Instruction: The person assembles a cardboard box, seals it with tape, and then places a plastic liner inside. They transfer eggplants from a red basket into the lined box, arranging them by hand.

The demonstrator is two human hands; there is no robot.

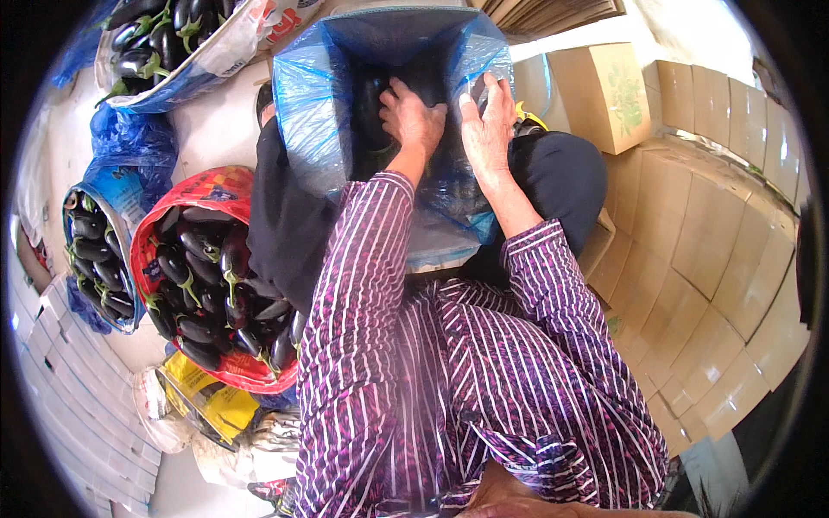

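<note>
Between the person's knees stands a box lined with blue plastic film (311, 123). Down in its shadowed inside lie dark eggplants (370, 103), only partly visible. My left hand (414, 120) reaches into the box, palm down with fingers bent over the eggplants; whether it grips one is hidden. Against the right side of the liner is my right hand (489, 126), its thumb and fingers apart and nothing visible in its grasp. To the left of the knee, a red sack (210, 188) with a rolled-open mouth is full of glossy eggplants (201, 265) with green stems.
Two more sacks of eggplants stand left: a blue one (133, 194) and a white one (227, 55) farther up. Stacked cardboard cartons (699, 239) line the right, with one printed carton (599, 97) nearer the box. White boxes (84, 401) are stacked lower left.
</note>
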